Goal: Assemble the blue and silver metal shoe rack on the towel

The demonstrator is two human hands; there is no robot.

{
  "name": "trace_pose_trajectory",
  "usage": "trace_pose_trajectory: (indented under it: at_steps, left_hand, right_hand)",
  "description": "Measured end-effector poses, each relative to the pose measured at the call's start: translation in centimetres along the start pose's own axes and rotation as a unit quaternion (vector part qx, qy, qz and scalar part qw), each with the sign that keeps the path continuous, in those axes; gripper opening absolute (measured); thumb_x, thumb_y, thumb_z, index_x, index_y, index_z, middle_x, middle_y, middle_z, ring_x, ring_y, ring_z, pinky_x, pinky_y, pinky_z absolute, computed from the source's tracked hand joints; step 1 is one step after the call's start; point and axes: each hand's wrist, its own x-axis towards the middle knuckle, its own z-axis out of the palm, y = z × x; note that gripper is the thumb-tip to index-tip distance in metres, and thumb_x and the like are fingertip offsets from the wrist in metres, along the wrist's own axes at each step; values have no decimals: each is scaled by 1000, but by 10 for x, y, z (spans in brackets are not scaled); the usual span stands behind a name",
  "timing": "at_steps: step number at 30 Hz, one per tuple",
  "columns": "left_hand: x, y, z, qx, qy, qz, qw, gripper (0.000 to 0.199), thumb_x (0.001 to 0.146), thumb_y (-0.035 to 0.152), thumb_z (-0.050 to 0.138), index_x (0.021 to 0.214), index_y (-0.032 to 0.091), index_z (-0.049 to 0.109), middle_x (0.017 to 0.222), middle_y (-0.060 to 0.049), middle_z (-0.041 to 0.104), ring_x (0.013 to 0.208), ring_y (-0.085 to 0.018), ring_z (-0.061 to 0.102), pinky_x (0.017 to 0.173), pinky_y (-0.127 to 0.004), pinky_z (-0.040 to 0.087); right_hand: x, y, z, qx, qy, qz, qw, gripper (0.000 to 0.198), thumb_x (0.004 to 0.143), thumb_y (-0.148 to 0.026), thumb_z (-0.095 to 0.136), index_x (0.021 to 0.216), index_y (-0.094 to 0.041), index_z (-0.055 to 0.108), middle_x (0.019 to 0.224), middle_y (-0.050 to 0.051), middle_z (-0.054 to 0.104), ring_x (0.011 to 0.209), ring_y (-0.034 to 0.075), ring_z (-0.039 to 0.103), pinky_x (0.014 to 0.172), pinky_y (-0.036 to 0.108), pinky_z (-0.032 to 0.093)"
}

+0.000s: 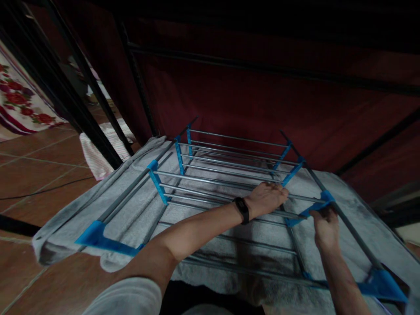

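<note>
A rack (210,180) of grey metal tubes and blue plastic joints lies on a grey blanket (127,218). It looks like a shoe rack. Several rows of crosswise rods run between its two long side tubes. My left hand (267,197), with a black band on the wrist, reaches across to the right; its fingers are curled over a crosswise rod near the right side. Close by, my right hand (326,225) grips the blue joint (316,208) on the right side tube, thumb on the near side. Some of the fingers of both hands are hidden.
Behind the rack hangs a dark red curtain (229,100) with a black metal frame (74,87) around it. On the left, a striped cloth (101,148) lies on the brown tiled floor (49,175), near a flowered cloth (22,100) and a dark cable.
</note>
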Motion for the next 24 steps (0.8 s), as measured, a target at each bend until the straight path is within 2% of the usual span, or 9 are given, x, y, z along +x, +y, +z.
trace_pose_trajectory:
  at_steps: [3, 6, 8, 10, 13, 16, 18, 24]
  left_hand:
    - [-12, 14, -7, 37, 43, 69, 996, 24, 99, 16, 35, 107, 15, 58, 111, -11, 62, 109, -23, 56, 93, -37, 42]
    - [-28, 27, 6, 29, 6, 135, 990, 27, 97, 12, 34, 102, 16, 60, 108, -10, 62, 106, -21, 55, 94, -35, 41]
    - [-34, 30, 26, 33, -14, 96, 995, 29, 96, 9, 35, 108, 16, 60, 113, -10, 63, 111, -21, 55, 99, -36, 40]
    - [-34, 28, 47, 38, -18, 23, 999, 33, 95, 7, 35, 120, 14, 55, 124, -12, 60, 120, -23, 52, 104, -38, 38]
    - [-26, 22, 67, 12, -51, -45, 998, 33, 94, 8, 39, 125, 13, 51, 122, -13, 62, 114, -26, 57, 99, -41, 43]
    - [-16, 19, 71, -32, -103, -52, 993, 29, 91, 5, 41, 115, 14, 54, 110, -11, 65, 100, -23, 64, 86, -36, 49]
    - [-12, 21, 69, -47, -118, -47, 991, 28, 90, 2, 41, 111, 14, 54, 109, -12, 66, 98, -22, 65, 82, -34, 51]
    - [-4, 19, 61, -56, -115, -44, 991, 29, 92, 4, 38, 114, 15, 54, 111, -12, 67, 100, -21, 66, 85, -34, 52]
  right_hand:
    - [-6, -18, -1, 31, -8, 16, 999, 29, 67, -35, 57, 90, -18, 64, 97, 7, 67, 93, 24, 58, 93, 41, 43]
    - [-9, -27, 1, 66, -23, 15, 997, 25, 67, -32, 53, 85, -19, 64, 96, 6, 68, 94, 23, 57, 96, 41, 42]
    - [-11, -23, 4, 90, -21, 29, 995, 28, 66, -31, 52, 89, -19, 64, 101, 6, 68, 97, 22, 57, 96, 39, 42]
    - [-13, -13, 8, 112, -23, 47, 992, 36, 65, -30, 52, 96, -19, 64, 107, 6, 68, 100, 22, 58, 96, 37, 42]
    - [-17, 1, 11, 138, -36, 66, 988, 47, 63, -28, 52, 107, -20, 63, 116, 5, 67, 107, 21, 58, 99, 37, 41]
    - [-19, 6, 12, 146, -45, 80, 985, 48, 63, -28, 51, 109, -20, 64, 119, 6, 67, 111, 22, 57, 99, 38, 41]
    - [-20, 5, 11, 141, -51, 79, 985, 46, 64, -28, 50, 106, -20, 66, 117, 5, 69, 109, 22, 58, 96, 37, 43]
    - [-21, -2, 9, 145, -53, 68, 986, 38, 66, -28, 50, 98, -22, 68, 110, 3, 71, 103, 20, 60, 96, 35, 43]
